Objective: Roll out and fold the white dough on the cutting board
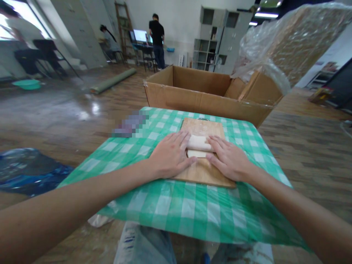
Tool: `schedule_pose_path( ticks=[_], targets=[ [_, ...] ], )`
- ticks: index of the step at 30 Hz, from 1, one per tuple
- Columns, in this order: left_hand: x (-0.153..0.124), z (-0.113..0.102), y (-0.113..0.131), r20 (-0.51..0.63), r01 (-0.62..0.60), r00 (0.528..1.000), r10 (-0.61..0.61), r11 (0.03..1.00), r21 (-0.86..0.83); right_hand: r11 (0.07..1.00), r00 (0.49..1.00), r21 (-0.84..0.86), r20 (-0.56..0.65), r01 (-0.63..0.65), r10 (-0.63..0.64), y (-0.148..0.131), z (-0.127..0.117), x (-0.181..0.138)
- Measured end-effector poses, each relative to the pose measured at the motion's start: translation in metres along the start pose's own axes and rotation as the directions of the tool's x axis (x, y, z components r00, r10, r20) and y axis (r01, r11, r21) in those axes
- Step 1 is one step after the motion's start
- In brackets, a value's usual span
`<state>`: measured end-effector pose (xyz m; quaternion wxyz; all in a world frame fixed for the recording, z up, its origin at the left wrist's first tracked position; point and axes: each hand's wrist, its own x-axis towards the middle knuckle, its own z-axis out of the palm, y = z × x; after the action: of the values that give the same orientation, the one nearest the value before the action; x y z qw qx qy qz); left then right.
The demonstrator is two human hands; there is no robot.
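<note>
A pale cylinder of dough (200, 143) lies crosswise on a wooden cutting board (206, 176). A flat strip of the same dough (198, 154) shows along its near side. My left hand (172, 154) holds the left end of the dough, fingers over the roll and thumb at the strip's near edge. Around the right end my right hand (229, 156) does likewise, its thumb close to the strip. Both ends of the roll are hidden under my fingers. Light flour marks the far part of the board.
The board rests on a table with a green-and-white checked cloth (148, 198). A blurred-out item (130, 124) lies at the table's far left corner. Beyond stands a large open cardboard box (198, 99) with clear plastic wrap (261, 47). Several people are in the background.
</note>
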<state>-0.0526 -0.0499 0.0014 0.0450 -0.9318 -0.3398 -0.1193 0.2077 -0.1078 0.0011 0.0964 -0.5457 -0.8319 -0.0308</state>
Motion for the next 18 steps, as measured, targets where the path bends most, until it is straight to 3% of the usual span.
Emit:
schedule_pose_path(
  ticks=[6, 18],
  targets=[
    [-0.034, -0.008, 0.014, 0.022, -0.067, 0.997, 0.067, 0.998, -0.008, 0.998, 1.0, -0.064, 0.004, 0.025, -0.025, -0.024, -0.002, -0.034],
    [-0.063, -0.008, 0.025, -0.008, -0.094, 0.996, 0.094, 0.995, -0.035, 0.996, 0.999, -0.073, 0.005, 0.054, -0.054, -0.042, -0.003, -0.065]
  ],
)
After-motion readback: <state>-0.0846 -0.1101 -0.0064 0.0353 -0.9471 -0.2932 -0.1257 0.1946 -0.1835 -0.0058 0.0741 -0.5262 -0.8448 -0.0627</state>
